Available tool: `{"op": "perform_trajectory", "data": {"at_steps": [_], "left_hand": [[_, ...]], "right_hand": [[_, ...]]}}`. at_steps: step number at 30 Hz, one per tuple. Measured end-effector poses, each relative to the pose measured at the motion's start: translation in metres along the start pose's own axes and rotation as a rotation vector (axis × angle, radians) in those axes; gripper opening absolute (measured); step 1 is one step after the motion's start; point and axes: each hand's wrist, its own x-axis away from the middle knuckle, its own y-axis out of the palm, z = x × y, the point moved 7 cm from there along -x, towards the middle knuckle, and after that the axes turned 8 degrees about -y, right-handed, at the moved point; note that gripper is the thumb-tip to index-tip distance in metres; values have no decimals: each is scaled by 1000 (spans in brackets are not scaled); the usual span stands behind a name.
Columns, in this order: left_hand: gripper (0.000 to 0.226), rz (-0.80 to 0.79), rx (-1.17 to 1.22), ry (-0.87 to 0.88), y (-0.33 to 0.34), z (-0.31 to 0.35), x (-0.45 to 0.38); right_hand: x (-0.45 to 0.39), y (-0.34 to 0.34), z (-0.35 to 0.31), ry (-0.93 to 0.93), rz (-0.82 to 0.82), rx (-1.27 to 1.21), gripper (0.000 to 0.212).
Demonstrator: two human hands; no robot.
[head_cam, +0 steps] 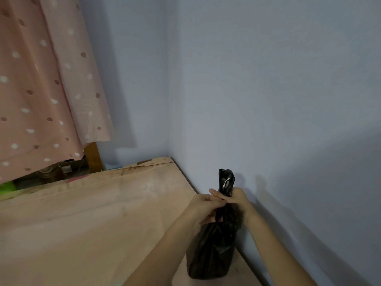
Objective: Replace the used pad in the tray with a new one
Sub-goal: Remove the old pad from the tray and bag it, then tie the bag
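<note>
Two bare hands meet at the gathered neck of a black plastic bag (212, 254), low and right of centre in the view. The bag stands upright on a pale, peach-coloured wooden board (92, 213) that fills the lower left, and it sits close to the board's right edge, just beside a light blue painted wall (268, 100). Its lower part bulges, full and rounded, while its top is squeezed into a narrow twisted tail that pokes up above the hands.

The left hand (203, 207) reaches in from the lower left, with its fingers curled around the bag's neck on the near side. The right hand (237, 198) comes in from the lower right, with its fingers wrapped around the same neck, slightly higher, and one finger with a pale nail stretching out to the left across the other hand. Both hands touch each other at the neck.

No tray or pad can be seen; what the bag holds cannot be told from outside.

A pink curtain with white and brown spots (41, 89) hangs at the upper left. Below its hem a brown wooden post (92, 155) and some dim clutter show, too dark to make out.
</note>
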Motion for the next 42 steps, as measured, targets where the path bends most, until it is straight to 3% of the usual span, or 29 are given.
{"op": "perform_trajectory", "data": {"at_steps": [3,6,8,11,14,16,19,21,24,29,33,38,42], "left_hand": [[14,112,-109,178,-6,-4,-8],[9,375,-604,454,-15,9,-6],[11,443,-720,571,-18,15,-6],[34,222,-491,475,-18,6,-24],[53,219,-552,353,-19,-1,-37],[47,237,-679,305,-21,-1,-43],[18,157,-895,273,-16,-3,-49],[22,172,-994,243,-17,-5,-52],[27,337,-1107,316,-16,1,-49],[35,524,-980,444,-16,3,-40],[30,533,-834,457,-18,-1,-38],[31,182,-277,312,-21,-5,-41],[55,-35,-36,235,-23,-8,-38]], "right_hand": [[5,-6,1,78,-7,21,35],[8,-11,6,168,-52,12,34],[9,-11,8,207,-85,-7,36],[10,-11,5,220,-107,0,37],[12,-12,-2,196,-110,101,38],[14,-15,-7,167,-85,177,38],[14,-17,-11,104,-71,286,39],[14,-19,-8,93,-57,321,40],[17,-19,-5,90,-37,286,41],[16,-14,8,101,-7,108,33],[15,-17,20,155,68,14,35],[17,-22,29,208,99,16,37],[21,-20,15,30,89,189,36]]}}
